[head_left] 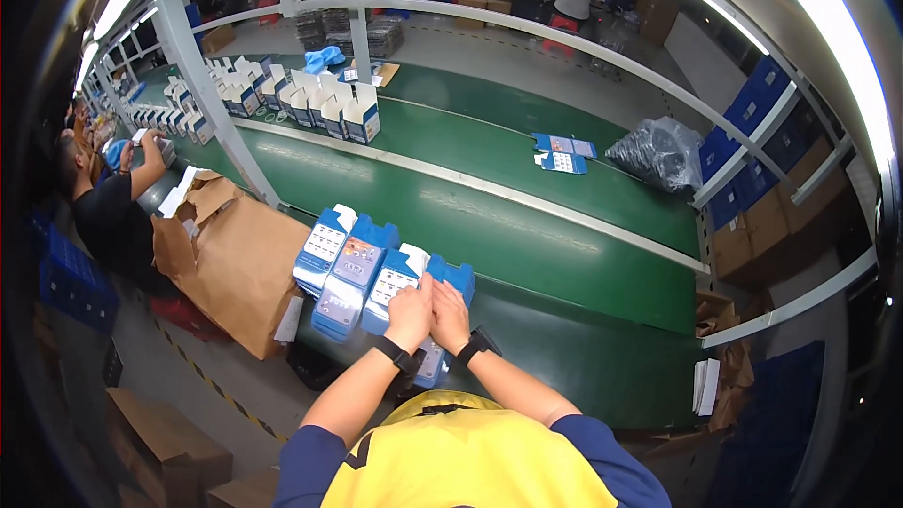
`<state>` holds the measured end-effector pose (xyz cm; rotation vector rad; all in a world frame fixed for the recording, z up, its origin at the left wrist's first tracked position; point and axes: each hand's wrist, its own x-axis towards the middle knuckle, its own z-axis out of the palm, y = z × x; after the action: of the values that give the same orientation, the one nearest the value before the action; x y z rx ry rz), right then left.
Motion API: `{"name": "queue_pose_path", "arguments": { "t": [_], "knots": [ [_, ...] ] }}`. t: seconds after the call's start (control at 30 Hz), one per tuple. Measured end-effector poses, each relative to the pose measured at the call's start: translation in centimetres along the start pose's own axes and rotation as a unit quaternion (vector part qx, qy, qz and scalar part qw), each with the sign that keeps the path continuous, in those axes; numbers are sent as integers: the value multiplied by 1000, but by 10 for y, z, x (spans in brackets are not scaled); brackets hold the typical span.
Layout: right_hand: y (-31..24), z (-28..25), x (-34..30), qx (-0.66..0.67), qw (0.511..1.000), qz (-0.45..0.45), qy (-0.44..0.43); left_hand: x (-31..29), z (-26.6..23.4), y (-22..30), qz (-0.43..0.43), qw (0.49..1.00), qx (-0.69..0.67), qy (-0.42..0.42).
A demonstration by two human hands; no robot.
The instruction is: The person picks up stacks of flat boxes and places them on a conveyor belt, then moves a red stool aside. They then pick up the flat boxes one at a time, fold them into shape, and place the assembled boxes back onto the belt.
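Observation:
Several stacks of flat, folded blue-and-white cartons [356, 259] lie side by side at the near edge of the work surface. My left hand [410, 316] is closed at the third stack [388, 284] from the left, beside its white flap; anything within the fingers is hidden. Close against it, my right hand [451, 314] rests over the rightmost stack [458, 275], its fingers stretched out together. Below my wrists, another part of the printed cartons [432, 364] shows. Both wrists wear a black band.
A large brown paper bag [246, 259] stands left of the stacks. Beyond the green conveyor [527, 226] are opened cartons [329, 105], loose flat cartons [564, 154] and a clear plastic bag of dark items [658, 152]. A co-worker [118, 202] works at left; a metal post [212, 89] rises nearby.

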<state>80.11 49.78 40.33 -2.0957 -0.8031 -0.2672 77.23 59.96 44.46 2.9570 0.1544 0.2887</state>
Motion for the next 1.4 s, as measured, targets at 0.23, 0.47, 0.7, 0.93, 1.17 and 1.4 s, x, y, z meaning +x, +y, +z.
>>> {"name": "queue_pose_path", "arguments": {
  "t": [0.23,0.47,0.7,0.93,1.17,1.4],
  "knots": [
    [-4,-5,-4,10,999,-50,-11,5,-16,-23,-145,958,-227,-98],
    [-7,-23,8,-7,995,-70,-75,10,-13,-35,-142,945,-249,-159],
    [-3,-32,51,-32,957,-183,-224,6,-17,-23,-160,960,-198,-118],
    [-2,-43,71,-45,933,-191,-301,9,-3,-28,-141,936,-303,-116],
    [0,-14,62,-68,966,-124,-216,-4,-6,-36,-284,865,-409,-54],
    [0,-1,64,-74,988,-16,-137,0,17,-8,-375,570,-720,124]
  ]
}}
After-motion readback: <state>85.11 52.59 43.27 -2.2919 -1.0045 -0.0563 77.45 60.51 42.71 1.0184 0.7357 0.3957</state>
